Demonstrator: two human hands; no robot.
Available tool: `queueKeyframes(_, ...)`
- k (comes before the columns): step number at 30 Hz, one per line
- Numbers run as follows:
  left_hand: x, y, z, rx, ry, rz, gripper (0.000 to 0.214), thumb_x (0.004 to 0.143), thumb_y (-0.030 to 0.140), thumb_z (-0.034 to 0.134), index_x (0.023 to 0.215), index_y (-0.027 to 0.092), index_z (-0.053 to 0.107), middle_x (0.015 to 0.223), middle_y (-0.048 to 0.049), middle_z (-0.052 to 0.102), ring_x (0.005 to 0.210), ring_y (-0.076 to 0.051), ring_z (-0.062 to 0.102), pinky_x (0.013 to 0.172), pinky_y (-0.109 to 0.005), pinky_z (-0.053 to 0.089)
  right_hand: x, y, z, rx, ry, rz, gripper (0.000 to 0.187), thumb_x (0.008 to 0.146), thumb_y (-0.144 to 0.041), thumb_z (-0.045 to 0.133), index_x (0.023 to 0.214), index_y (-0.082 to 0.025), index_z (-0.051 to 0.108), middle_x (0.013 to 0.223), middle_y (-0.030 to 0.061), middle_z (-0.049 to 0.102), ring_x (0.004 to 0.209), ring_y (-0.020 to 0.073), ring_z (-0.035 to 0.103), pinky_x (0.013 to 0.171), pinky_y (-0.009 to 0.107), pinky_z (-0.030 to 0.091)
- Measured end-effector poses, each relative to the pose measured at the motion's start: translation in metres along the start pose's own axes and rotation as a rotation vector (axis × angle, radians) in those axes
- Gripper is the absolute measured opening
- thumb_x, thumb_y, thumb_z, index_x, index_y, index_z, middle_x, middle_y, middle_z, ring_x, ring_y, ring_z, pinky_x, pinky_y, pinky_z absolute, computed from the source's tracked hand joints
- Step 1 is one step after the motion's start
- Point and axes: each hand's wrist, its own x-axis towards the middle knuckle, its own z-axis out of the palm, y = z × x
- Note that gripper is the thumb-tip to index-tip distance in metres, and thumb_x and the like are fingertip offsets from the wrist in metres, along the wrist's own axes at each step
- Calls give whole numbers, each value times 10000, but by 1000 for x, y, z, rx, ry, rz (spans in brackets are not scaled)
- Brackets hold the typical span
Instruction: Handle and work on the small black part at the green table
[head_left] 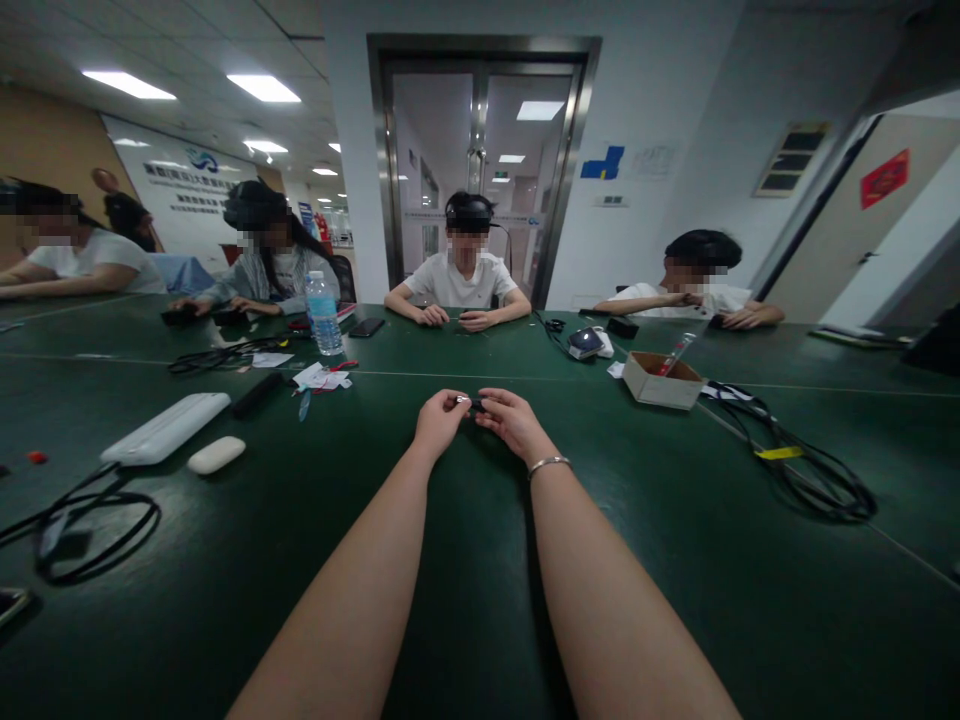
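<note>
Both my arms stretch forward over the green table (465, 600). My left hand (441, 420) pinches the left, shiny end of a small dark object (475, 405). From the other side, the fingers of my right hand (514, 422) close on its dark part. The object is mostly covered by the fingertips, so its kind cannot be made out. A silver bracelet (550, 465) circles my right wrist.
To the left lie a white power bank (166, 428), a cream oval case (217, 455) and black cables (97, 530). Farther off stand a water bottle (324, 315) and a small open box (664, 388). Coiled cable (817, 480) lies right. Several people sit across the table.
</note>
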Motion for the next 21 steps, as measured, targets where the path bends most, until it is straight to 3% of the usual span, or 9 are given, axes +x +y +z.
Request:
queueKeyframes(5,5,0,-8,-8,-107,-140,329,729,452,629,740,124,616,632,-45,623,544,-116,543,544,-229,421,0,2,-1,24,-36,-34,187,711,-8,657,831,-150,637,710,10,627,665,131,647,715,270,576)
queueKeyframes(9,-1,5,-14,185,-149,-32,464,794,587,468,696,156,611,596,-19,592,511,-121,512,514,-236,378,-1,0,-1,24,-64,-8,150,718,-47,653,824,-153,642,728,13,643,690,137,648,713,278,579)
queueKeyframes(14,-7,13,-17,435,-96,90,516,824,595,395,604,183,613,588,-24,594,566,-156,512,530,-260,334,-3,-3,0,20,-79,9,142,715,-55,681,817,-149,655,772,21,653,772,148,650,741,274,579)
queueKeyframes(18,0,6,-19,365,-15,68,473,816,569,433,658,177,645,627,-25,605,605,-158,522,552,-259,351,-2,-3,0,39,-60,1,166,718,-49,705,850,-139,661,737,13,638,706,125,638,771,294,581)
queueKeyframes(21,7,0,-20,151,-4,11,421,791,542,490,752,159,661,646,-26,610,590,-140,527,547,-247,383,0,-2,0,-2,-69,36,140,732,-77,717,853,-124,663,737,29,641,644,117,633,653,232,582)
